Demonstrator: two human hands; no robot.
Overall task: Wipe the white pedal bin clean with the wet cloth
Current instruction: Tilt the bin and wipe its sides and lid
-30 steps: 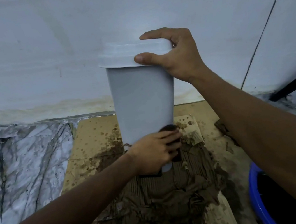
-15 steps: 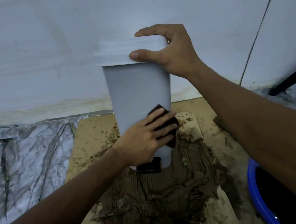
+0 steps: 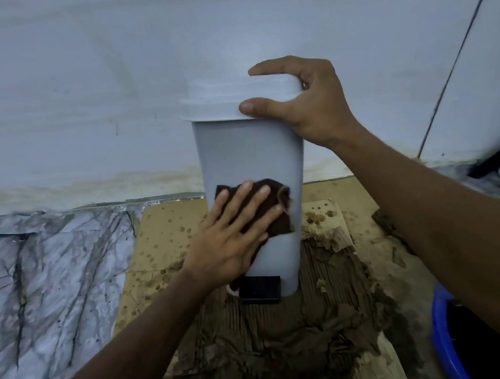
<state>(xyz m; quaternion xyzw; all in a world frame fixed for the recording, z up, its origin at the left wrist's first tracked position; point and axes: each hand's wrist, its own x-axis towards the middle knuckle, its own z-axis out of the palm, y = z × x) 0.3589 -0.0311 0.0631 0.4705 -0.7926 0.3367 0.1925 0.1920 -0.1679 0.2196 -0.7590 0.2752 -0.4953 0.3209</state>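
The white pedal bin (image 3: 247,151) stands upright on soaked, muddy cardboard, its black pedal (image 3: 259,289) facing me at the base. My right hand (image 3: 304,102) grips the lid's right edge, thumb on the front rim and fingers over the top. My left hand (image 3: 235,232) presses the dark brown wet cloth (image 3: 277,214) flat against the lower front of the bin with straight, spread fingers. Part of the cloth is hidden under my fingers.
Wet brown cardboard (image 3: 165,232) covers the floor under the bin, torn and mushy in front of it. Marble-patterned floor (image 3: 41,280) lies to the left. A blue bucket rim (image 3: 442,332) shows at the lower right. A pale wall (image 3: 101,81) rises right behind the bin.
My left hand has slid the cloth upward from near the bin's base to its lower front, fingers spreading flat. The right hand keeps its grip on the lid.
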